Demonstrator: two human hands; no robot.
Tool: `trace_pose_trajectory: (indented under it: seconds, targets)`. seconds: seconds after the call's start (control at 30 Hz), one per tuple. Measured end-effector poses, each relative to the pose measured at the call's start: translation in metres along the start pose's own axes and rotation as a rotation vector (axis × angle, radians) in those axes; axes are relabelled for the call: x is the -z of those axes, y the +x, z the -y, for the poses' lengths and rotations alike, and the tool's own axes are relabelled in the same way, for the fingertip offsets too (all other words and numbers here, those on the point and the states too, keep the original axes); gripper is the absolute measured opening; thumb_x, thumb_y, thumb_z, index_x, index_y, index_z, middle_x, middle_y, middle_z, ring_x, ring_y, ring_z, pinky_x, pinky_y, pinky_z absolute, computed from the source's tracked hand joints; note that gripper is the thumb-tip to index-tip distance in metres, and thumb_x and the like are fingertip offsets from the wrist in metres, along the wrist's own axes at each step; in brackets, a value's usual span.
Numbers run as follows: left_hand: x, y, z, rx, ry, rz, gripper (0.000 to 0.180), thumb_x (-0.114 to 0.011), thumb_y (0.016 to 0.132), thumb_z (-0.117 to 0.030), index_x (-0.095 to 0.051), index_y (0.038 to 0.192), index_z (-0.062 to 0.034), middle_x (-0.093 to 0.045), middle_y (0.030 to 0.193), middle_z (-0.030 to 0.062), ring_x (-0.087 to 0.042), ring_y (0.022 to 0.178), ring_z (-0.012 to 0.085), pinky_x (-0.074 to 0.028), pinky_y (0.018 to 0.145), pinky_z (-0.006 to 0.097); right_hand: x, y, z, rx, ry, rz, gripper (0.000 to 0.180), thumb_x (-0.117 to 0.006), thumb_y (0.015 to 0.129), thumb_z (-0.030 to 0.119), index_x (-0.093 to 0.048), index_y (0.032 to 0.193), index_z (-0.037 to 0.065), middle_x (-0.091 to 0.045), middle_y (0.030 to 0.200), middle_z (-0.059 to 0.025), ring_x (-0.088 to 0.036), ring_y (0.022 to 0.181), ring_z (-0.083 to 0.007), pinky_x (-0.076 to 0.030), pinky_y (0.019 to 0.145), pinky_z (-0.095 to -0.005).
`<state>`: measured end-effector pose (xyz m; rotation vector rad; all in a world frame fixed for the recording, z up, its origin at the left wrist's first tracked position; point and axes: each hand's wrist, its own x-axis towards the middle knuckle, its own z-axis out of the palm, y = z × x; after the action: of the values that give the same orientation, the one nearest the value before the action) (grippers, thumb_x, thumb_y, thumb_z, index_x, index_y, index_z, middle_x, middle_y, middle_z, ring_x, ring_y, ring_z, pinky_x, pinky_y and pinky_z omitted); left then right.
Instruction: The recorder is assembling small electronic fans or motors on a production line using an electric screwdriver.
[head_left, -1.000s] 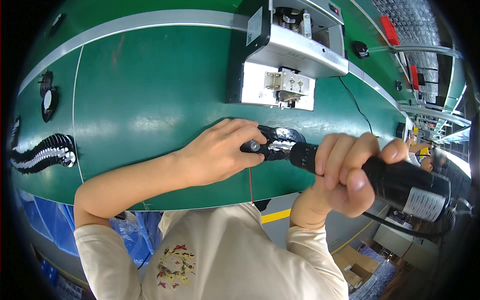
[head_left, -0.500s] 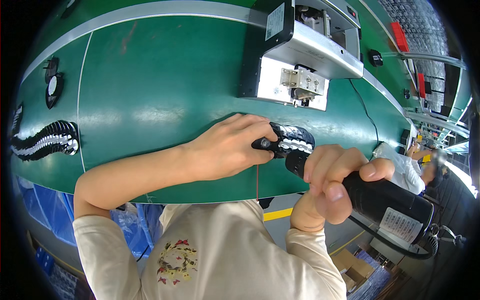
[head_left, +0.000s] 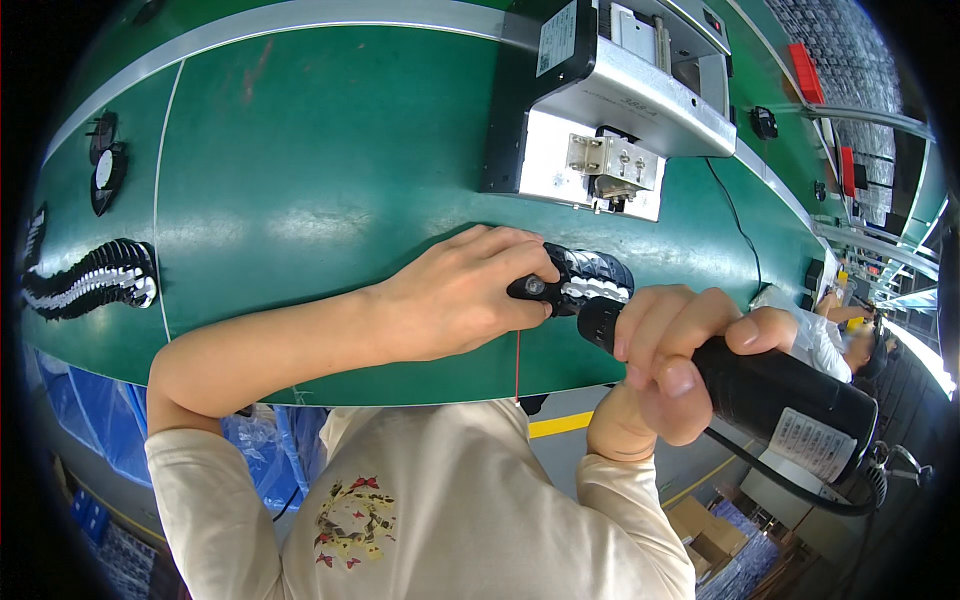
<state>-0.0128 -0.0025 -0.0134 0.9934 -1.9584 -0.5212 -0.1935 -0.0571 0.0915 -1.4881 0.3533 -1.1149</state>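
On the green bench top, my left hand is closed around the near end of a row of small black-and-white parts. A single black part with a round screw-like spot shows at its fingertips. My right hand is wrapped round a black corded electric screwdriver. The collar of the screwdriver points toward the parts, close beside them. Its tip is hidden, so I cannot tell whether it touches anything.
A screw-feeder machine of black and silver metal stands behind the parts. Another curved row of black-and-white parts lies far left, below two loose black pieces. A cable crosses the right side. A person sits beyond.
The screwdriver and my right hand have shifted slightly right. My left hand keeps its hold, and the whole view has moved a little.
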Motion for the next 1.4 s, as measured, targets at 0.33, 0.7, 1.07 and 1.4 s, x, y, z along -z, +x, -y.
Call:
trace_pose_trajectory:
  seconds: [0.33,0.7,1.07,1.4]
  targets:
    - [0.0,-0.001,-0.001,0.003,0.001,0.006,0.01,-0.076,0.077,-0.014,-0.077,0.087,-0.0099,-0.06,0.111,0.0068,-0.06,0.116,0.0314,-0.053,0.093,0.042,0.0,-0.002,-0.003,0.058,-0.078,0.115,0.042,-0.069,0.08,-0.008,-0.042,0.108,0.008,-0.057,0.07,-0.0084,-0.053,0.05,-0.02,-0.05,0.05,-0.0381]
    - [0.005,0.0,-0.003,0.003,0.01,0.04,0.013,-0.075,0.076,-0.012,-0.076,0.089,-0.0098,-0.059,0.114,0.0075,-0.058,0.118,0.0316,-0.052,0.095,0.042,-0.005,-0.007,-0.002,-0.016,-0.064,-0.057,0.044,-0.073,0.083,-0.002,-0.042,0.111,0.011,-0.054,0.067,-0.0049,-0.051,0.052,-0.0181,-0.05,0.053,-0.0368]
    - [0.001,-0.004,-0.001,0.008,-0.006,0.043,0.014,-0.074,0.076,-0.014,-0.076,0.09,-0.0089,-0.059,0.116,0.0083,-0.057,0.118,0.0315,-0.051,0.098,0.042,-0.003,-0.002,-0.006,0.033,-0.035,0.057,0.042,-0.071,0.085,-0.001,-0.041,0.111,0.013,-0.053,0.067,-0.0041,-0.05,0.049,-0.0168,-0.048,0.049,-0.0357]
    - [0.0,-0.004,-0.001,0.014,-0.003,0.031,0.012,-0.074,0.078,-0.014,-0.077,0.088,-0.009,-0.059,0.115,0.008,-0.057,0.118,0.0311,-0.051,0.097,0.041,-0.005,0.005,-0.003,0.034,-0.095,0.179,0.044,-0.07,0.083,-0.005,-0.041,0.111,0.012,-0.057,0.068,-0.007,-0.053,0.049,-0.0194,-0.049,0.048,-0.0362]
